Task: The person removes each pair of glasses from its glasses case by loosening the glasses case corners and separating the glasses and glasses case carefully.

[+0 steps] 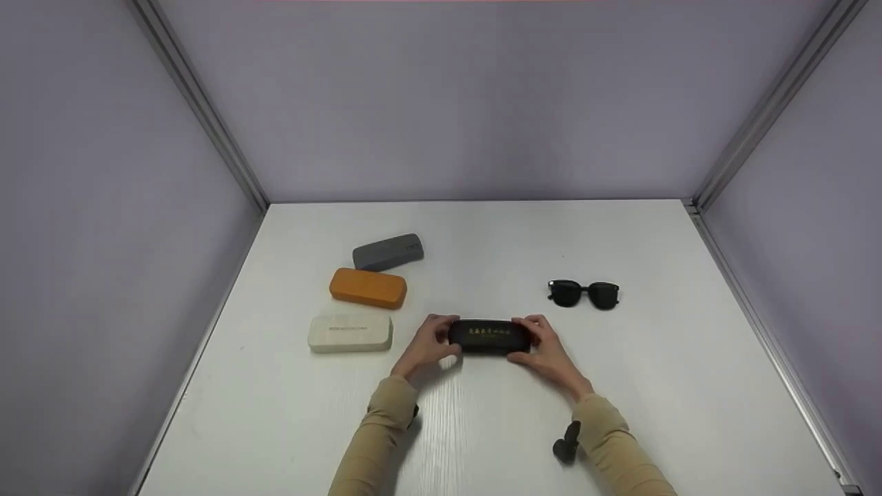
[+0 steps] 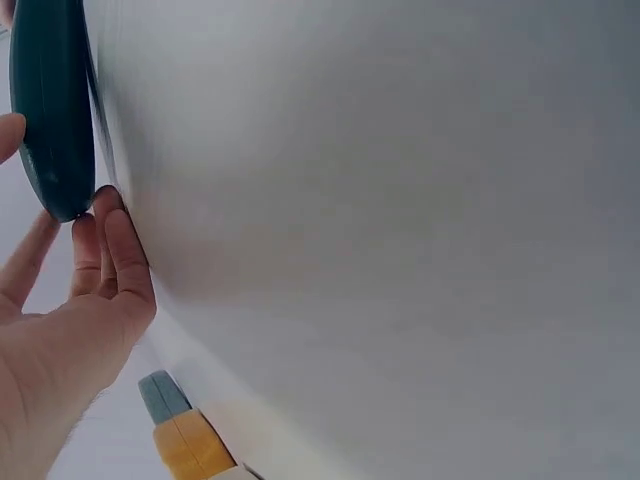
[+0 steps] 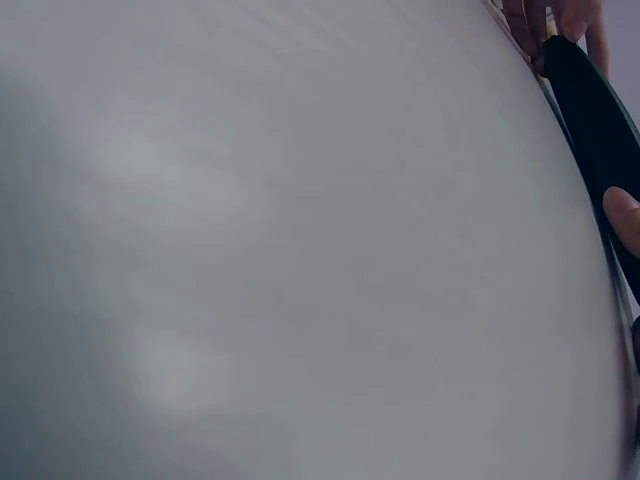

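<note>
A black glasses case [image 1: 489,336] with gold lettering on its lid lies closed, lengthwise across the front middle of the white table. Around its left end my left hand [image 1: 426,348] curls, thumb at the near side and fingers at the far side. My right hand [image 1: 551,355] grips the right end in the same manner. In the left wrist view the case [image 2: 55,110] looks dark green-blue, with the left hand [image 2: 85,320] at its end. The right wrist view has the case [image 3: 590,115] at its right edge, the right thumb [image 3: 622,215] pressed on its side.
Left of the hands lie a cream glasses case [image 1: 350,333], an orange case [image 1: 368,288] and a grey case [image 1: 388,253], stepping toward the back. Black sunglasses [image 1: 566,294] rest at the back right. Pale walls [image 1: 468,103] enclose the table's back and sides.
</note>
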`<state>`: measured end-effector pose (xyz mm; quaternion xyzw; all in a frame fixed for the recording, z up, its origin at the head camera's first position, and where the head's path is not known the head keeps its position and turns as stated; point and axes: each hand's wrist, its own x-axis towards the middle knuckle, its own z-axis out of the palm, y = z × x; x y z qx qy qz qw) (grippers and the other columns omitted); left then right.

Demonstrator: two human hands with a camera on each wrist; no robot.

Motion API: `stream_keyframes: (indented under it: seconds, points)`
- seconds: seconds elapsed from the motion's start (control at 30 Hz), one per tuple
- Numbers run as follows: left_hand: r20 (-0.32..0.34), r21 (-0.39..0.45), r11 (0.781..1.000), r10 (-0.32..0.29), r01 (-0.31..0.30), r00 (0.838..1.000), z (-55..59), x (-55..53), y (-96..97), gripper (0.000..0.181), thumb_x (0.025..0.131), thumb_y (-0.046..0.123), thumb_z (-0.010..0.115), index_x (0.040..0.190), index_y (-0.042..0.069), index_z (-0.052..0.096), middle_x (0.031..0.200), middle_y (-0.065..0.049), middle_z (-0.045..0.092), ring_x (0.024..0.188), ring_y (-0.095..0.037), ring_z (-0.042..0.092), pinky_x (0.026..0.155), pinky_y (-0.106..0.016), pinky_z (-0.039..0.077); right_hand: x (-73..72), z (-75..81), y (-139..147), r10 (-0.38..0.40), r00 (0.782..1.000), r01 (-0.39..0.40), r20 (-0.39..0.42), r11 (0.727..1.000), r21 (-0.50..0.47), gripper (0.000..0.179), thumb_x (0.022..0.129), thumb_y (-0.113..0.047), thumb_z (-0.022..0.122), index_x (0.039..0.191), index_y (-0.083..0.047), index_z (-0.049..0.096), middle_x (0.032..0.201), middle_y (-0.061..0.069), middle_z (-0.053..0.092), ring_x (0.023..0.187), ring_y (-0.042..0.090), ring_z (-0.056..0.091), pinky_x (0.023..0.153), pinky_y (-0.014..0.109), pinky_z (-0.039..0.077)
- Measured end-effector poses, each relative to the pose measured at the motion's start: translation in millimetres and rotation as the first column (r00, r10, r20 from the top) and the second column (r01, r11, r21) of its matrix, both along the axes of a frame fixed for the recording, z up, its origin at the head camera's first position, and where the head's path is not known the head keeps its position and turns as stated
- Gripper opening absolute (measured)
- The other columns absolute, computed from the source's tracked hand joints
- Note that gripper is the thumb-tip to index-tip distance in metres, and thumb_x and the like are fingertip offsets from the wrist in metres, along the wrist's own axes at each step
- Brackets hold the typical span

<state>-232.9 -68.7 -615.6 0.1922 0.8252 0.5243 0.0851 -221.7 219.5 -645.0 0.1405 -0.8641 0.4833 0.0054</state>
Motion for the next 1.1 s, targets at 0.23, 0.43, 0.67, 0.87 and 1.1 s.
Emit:
stream_keyframes:
  seconds: [0.23,0.43,0.67,0.87,1.1]
  points:
    - [-0.015,-0.032,0.999,-0.035,0.035,0.999,-1.5,-0.3,6.0,0.072,0.075,0.008,0.085,0.137,-0.008,0.052,0.132,-0.025,0.055,0.116,-0.037,0.056,0.102,-0.044,0.047,0.2,0.8,0,0.026,0.999,-0.026,0.034,1.0,0.01,0.072,0.076,-0.02,0.089,0.14,-0.008,0.059,0.128,0.01,0.052,0.112,0.019,0.051,0.094,0.021,0.046]
    - [0.002,-0.075,0.997,-0.016,0.016,1.0,-2.5,-2.0,11.4,0.074,0.07,0.011,0.091,0.134,-0.004,0.057,0.127,-0.022,0.056,0.121,-0.036,0.055,0.112,-0.052,0.042,2.4,1.3,-1,0.05,0.999,-0.05,0.0,0.999,-0.021,0.073,0.076,-0.019,0.089,0.139,-0.003,0.058,0.13,0.012,0.052,0.123,0.026,0.053,0.103,0.016,0.043]
    - [0.079,-0.073,0.997,0.006,0.0,0.997,0.6,-1.2,13.2,0.071,0.067,0.015,0.093,0.13,0.002,0.062,0.123,-0.015,0.059,0.117,-0.029,0.057,0.109,-0.046,0.045,2.5,-2.3,-4,0.02,0.998,-0.016,-0.063,0.998,0.057,0.075,0.073,-0.028,0.091,0.137,-0.004,0.06,0.133,0.013,0.056,0.129,0.03,0.054,0.113,0.038,0.043]
    - [0.081,-0.059,0.998,0.039,-0.034,0.996,0.4,-2.2,13.0,0.069,0.063,0.016,0.096,0.124,0.003,0.067,0.115,-0.014,0.062,0.109,-0.026,0.059,0.103,-0.044,0.048,3.5,-3.8,-5,0.004,0.995,0.006,-0.097,0.995,0.097,0.076,0.073,-0.033,0.091,0.137,-0.005,0.06,0.136,0.013,0.061,0.127,0.032,0.054,0.112,0.052,0.041]
    - [0.066,-0.051,0.997,0.057,-0.054,0.996,0.2,-2.3,11.3,0.065,0.061,0.016,0.097,0.119,0.003,0.07,0.111,-0.014,0.065,0.105,-0.026,0.06,0.101,-0.044,0.048,3.0,-4.7,-7,0.004,0.99,0.008,-0.143,0.996,0.085,0.072,0.073,-0.03,0.091,0.133,-0.004,0.06,0.129,0.011,0.064,0.124,0.032,0.056,0.109,0.053,0.042]
